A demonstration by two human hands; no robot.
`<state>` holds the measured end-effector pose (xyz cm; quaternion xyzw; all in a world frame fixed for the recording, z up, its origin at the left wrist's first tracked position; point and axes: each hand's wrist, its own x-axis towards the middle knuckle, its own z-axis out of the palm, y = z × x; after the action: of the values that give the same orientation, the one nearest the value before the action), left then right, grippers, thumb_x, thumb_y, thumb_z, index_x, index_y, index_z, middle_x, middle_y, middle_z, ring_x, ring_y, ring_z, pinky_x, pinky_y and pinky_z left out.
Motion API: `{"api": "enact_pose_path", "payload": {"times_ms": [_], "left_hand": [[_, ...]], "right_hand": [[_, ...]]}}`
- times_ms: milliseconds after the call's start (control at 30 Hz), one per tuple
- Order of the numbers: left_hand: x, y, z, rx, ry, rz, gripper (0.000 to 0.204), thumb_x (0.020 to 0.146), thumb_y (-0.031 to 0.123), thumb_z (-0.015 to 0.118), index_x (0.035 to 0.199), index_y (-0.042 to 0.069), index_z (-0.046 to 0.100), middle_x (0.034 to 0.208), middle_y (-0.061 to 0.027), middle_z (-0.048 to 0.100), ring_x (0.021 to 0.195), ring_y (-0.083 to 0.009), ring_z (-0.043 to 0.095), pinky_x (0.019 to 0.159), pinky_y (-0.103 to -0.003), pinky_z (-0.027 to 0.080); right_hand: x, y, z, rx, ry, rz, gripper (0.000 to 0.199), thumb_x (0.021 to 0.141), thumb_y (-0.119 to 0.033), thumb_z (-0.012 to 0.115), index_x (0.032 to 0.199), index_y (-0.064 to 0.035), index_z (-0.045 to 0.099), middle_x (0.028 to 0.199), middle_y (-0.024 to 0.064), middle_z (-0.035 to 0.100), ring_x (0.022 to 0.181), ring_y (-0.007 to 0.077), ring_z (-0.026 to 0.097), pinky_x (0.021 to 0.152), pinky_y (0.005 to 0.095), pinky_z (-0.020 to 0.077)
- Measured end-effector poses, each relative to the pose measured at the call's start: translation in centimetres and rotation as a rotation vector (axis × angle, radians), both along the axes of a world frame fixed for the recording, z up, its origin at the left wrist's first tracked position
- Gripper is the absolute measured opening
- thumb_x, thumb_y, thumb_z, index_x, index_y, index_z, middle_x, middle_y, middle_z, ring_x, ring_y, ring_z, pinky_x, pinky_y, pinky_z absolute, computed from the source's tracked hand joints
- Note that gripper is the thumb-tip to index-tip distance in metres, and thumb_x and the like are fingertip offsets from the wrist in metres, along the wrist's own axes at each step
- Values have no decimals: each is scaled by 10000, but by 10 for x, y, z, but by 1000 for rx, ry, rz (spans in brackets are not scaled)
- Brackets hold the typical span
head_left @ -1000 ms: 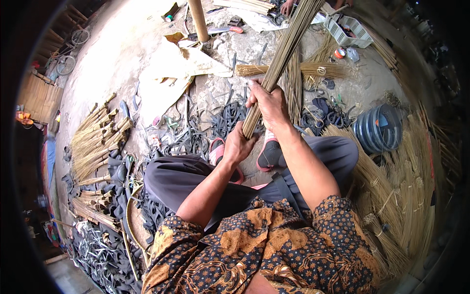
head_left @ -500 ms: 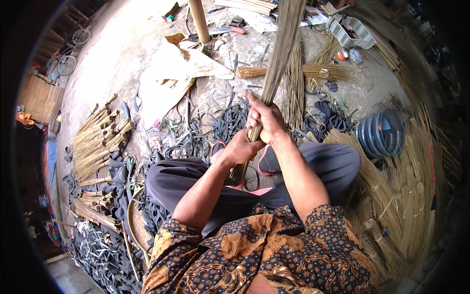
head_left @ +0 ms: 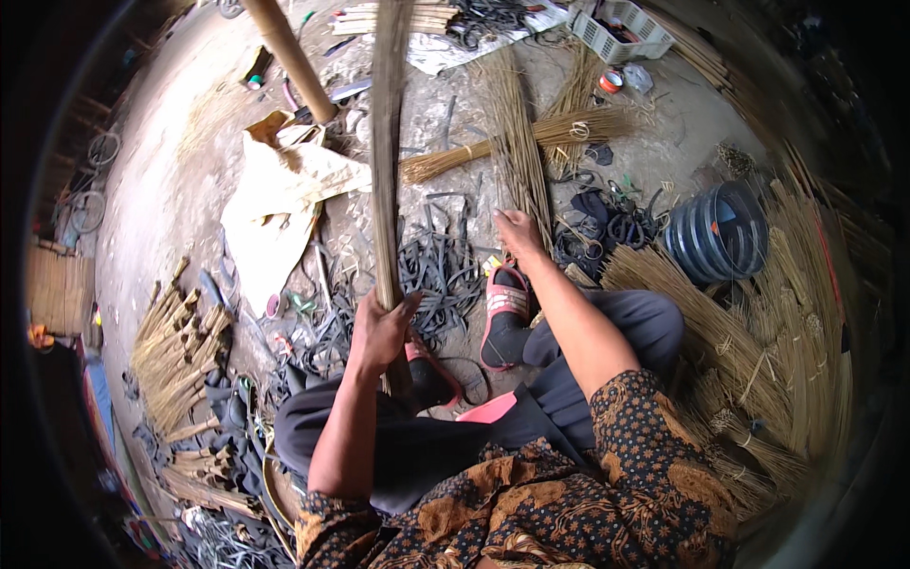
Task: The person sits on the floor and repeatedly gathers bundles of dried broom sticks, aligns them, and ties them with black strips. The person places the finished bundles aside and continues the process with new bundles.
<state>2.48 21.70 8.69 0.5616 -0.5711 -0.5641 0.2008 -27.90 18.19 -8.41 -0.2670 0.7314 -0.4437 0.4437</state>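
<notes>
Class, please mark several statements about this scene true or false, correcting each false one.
1. The left hand grips a bundle of thin sticks. True.
2. The right hand grips that same bundle. False: the right hand is apart from it.
3. The pale plastic crate is at the picture's lower left. False: the pale plastic crate is at the upper right.
4. The person wears pink sandals over dark socks. True.
5. The ribbed container is bright red. False: the ribbed container is bluish and see-through.
</notes>
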Motion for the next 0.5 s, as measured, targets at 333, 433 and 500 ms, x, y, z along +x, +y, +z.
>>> {"api": "enact_pose_path", "payload": {"times_ms": [333,433,500], "left_hand": [[-27,-12,-24,169,77,128,292,984,229,732,824,95,529,632,25,547,519,-70,509,490,-238,408],[-32,-21,-27,188,67,130,301,984,231,737,818,94,527,624,28,542,515,-68,506,488,-240,405],[-34,-25,-28,218,65,140,307,983,235,739,814,95,525,619,30,539,514,-66,504,487,-242,405]], "right_hand": [[-114,-7,-111,540,702,15,703,846,-410,780,1390,-17,569,1384,228,611,1307,379,566,1109,456,452],[-120,-17,-135,554,800,47,592,846,-379,789,1283,-25,602,1315,218,646,1265,389,592,1088,479,473],[-124,-21,-156,502,785,19,573,845,-358,781,1280,-34,598,1316,217,644,1264,396,589,1081,484,474]]}}
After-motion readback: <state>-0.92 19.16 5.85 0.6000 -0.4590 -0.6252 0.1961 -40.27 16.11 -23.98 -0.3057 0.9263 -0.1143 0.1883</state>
